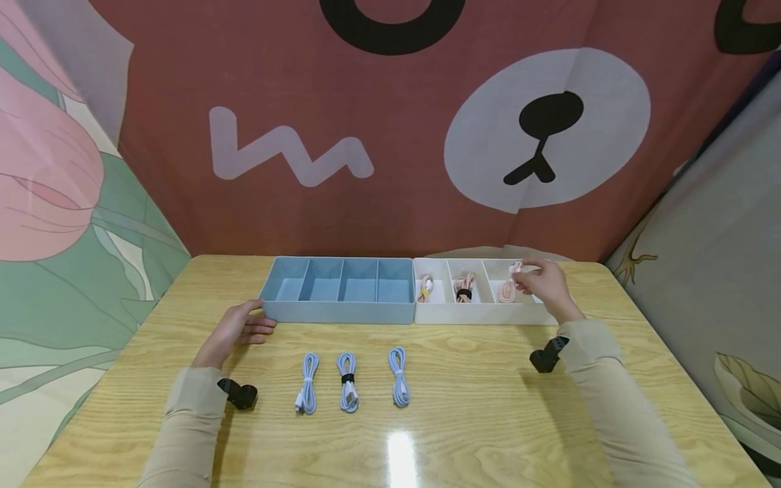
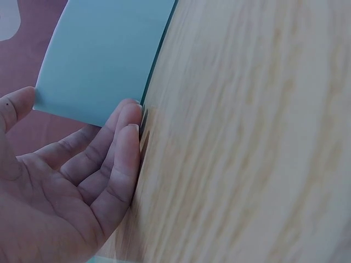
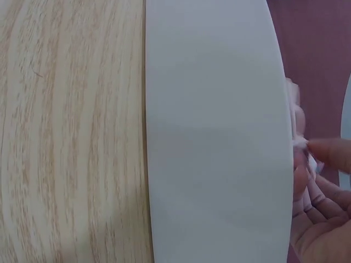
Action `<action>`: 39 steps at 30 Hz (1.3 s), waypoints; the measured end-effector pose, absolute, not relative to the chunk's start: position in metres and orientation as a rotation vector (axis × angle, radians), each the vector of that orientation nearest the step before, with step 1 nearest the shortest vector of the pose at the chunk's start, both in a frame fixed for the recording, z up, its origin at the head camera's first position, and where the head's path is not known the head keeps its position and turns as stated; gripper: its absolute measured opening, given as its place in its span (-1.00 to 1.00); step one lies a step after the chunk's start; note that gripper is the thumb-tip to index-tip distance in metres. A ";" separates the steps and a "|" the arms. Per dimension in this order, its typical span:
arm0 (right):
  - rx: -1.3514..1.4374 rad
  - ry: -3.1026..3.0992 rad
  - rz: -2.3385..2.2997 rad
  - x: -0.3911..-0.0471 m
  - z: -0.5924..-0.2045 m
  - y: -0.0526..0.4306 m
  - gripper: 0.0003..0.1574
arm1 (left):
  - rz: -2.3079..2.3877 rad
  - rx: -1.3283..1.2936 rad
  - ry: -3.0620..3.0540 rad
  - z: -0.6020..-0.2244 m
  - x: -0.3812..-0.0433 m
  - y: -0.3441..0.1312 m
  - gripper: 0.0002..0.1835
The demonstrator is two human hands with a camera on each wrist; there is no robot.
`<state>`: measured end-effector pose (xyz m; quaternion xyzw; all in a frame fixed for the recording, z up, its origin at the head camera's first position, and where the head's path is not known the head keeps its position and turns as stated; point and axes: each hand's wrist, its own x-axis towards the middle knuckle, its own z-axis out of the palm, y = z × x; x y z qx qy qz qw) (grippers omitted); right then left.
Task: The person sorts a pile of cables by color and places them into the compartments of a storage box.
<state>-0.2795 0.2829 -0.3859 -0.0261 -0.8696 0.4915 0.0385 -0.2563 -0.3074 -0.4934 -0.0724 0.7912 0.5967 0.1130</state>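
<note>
My right hand (image 1: 545, 285) reaches into the white organizer box (image 1: 476, 314) and pinches a coiled pink charging cable (image 1: 508, 291) over its third compartment. In the right wrist view, the box's front wall (image 3: 219, 131) hides part of the cable and fingers. Two more pink cables lie in the first and second compartments, the second bound by a black strap (image 1: 464, 294). At the left end of the blue organizer box (image 1: 342, 313), my left hand (image 1: 234, 330) touches the corner with extended fingers; its thumb meets the rim in the left wrist view.
In front of the boxes lie three coiled blue cables: a left one (image 1: 308, 385), a middle one (image 1: 348, 383) with a black strap, and a right one (image 1: 399, 377). The boxes stand end to end along the back of the wooden table (image 1: 476, 420), before a printed curtain (image 1: 403, 217).
</note>
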 end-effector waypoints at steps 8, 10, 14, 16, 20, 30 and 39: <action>-0.130 -2.659 1.513 -0.276 -0.387 0.284 -0.42 | 1.749 -0.214 2.322 -0.493 -0.256 -0.307 -0.06; -0.138 -2.649 1.531 -0.275 -0.387 0.284 -0.42 | 1.750 -0.222 2.319 -0.493 -0.257 -0.307 -0.06; -0.149 -2.596 1.610 -0.272 -0.386 0.285 -0.43 | 1.741 -0.229 2.323 -0.493 -0.258 -0.307 -0.05; -0.145 -2.571 1.639 -0.270 -0.385 0.285 -0.44 | 1.746 -0.226 2.319 -0.491 -0.257 -0.306 -0.04; -0.124 -2.546 1.656 -0.266 -0.383 0.284 -0.46 | 1.766 -0.214 2.303 -0.481 -0.250 -0.301 -0.02; -0.100 -2.552 1.623 -0.256 -0.379 0.275 -0.50 | 1.798 -0.214 2.228 -0.442 -0.229 -0.286 -0.14; -0.143 -2.558 1.631 -0.247 -0.375 0.266 -0.50 | 1.766 -0.238 2.251 -0.435 -0.226 -0.281 -0.24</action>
